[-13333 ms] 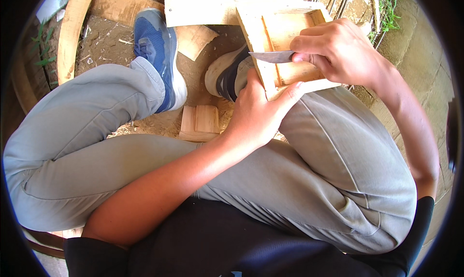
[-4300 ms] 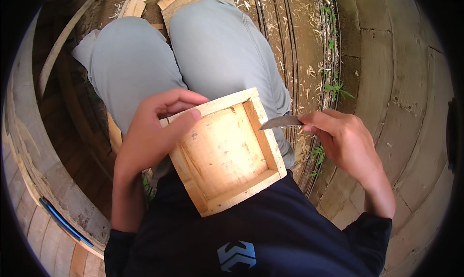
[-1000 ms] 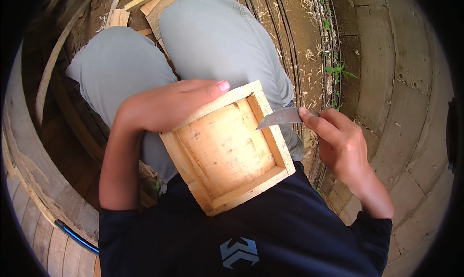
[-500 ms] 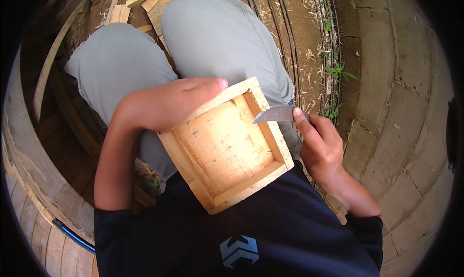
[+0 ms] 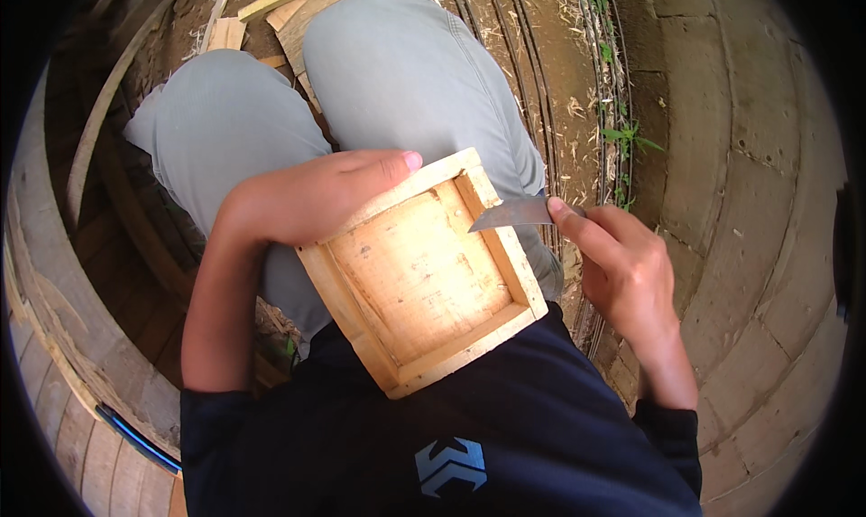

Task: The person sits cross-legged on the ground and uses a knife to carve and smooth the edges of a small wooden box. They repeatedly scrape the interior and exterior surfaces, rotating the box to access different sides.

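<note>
Left hand [image 5: 311, 195] gripping wooden tray [image 5: 424, 269]; right hand [image 5: 629, 257] clasping knife [image 5: 516, 213], crossing tray's rim [image 5: 520, 269], perhaps touching

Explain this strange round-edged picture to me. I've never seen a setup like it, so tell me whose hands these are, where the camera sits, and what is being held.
There's no machine: these are a person's own bare hands. A wide fisheye camera worn on the head looks down, so straight edges bend toward the rim.

The left hand grips a shallow, open, pale wooden box by its upper-left side. The right hand holds a short, curved grey metal blade across the box's right wall; whether it presses on the wood, I can't tell.

Around them are the wearer's light grey trousers and dark shirt. On the brown ground beyond lie pale wood shavings and thin dark rods.
</note>
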Demonstrator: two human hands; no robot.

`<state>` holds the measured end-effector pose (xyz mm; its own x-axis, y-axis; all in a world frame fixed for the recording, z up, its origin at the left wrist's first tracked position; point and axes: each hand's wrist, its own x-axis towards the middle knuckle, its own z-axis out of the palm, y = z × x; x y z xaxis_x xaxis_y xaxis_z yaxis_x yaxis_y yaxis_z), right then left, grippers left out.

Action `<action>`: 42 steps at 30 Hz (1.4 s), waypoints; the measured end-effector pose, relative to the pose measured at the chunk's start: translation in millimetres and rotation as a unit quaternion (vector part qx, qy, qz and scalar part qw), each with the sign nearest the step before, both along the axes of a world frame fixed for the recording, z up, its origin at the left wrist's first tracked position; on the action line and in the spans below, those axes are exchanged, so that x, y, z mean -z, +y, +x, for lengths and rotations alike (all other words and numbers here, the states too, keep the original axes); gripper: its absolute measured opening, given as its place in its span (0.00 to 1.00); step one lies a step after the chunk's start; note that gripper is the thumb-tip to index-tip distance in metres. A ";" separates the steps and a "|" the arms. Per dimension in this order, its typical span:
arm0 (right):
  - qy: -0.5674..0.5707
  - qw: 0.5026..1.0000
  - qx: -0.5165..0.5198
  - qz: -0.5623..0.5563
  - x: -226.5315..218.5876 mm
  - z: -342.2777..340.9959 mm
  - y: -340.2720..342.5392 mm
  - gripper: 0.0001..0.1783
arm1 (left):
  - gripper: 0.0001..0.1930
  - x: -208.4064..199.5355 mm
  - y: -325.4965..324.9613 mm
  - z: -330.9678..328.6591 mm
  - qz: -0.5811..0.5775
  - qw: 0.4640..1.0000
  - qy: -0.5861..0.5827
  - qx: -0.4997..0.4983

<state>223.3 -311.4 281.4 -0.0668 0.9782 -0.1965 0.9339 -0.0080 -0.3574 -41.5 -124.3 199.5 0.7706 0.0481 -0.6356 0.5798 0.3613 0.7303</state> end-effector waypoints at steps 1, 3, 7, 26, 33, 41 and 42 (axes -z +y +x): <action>-0.031 0.999 -0.021 -0.013 -8.8 1.0 6.2 0.33 | 0.29 -0.7 0.7 1.1 -0.006 1.000 -0.002 -0.002; -0.056 0.997 -0.035 -0.031 -17.1 1.4 12.3 0.31 | 0.29 -1.6 -0.6 0.7 -0.005 1.000 0.006 -0.011; -0.035 0.996 -0.066 -0.054 -22.7 9.2 24.9 0.30 | 0.28 -6.4 0.2 2.6 -0.001 1.000 0.024 -0.010; 0.007 0.998 0.014 0.068 31.8 -10.9 -17.3 0.37 | 0.29 -3.7 3.0 2.3 0.005 1.000 0.010 0.011; 0.020 0.989 0.057 0.136 55.1 -23.8 -38.4 0.37 | 0.28 -1.1 1.8 1.0 0.015 1.000 0.016 0.015; 0.263 0.956 0.104 -0.074 27.5 2.3 -17.8 0.10 | 0.29 -3.5 1.6 3.3 -0.016 1.000 0.008 0.001; 0.263 0.949 0.111 -0.137 13.6 10.1 -3.4 0.08 | 0.31 0.7 2.3 1.2 -0.020 1.000 0.009 0.010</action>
<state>233.4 -314.9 267.8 -0.0244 0.8964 -0.4425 0.5918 -0.3438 -0.7291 -40.3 -122.0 198.8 0.7597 0.0072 -0.6502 0.5999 0.3781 0.7051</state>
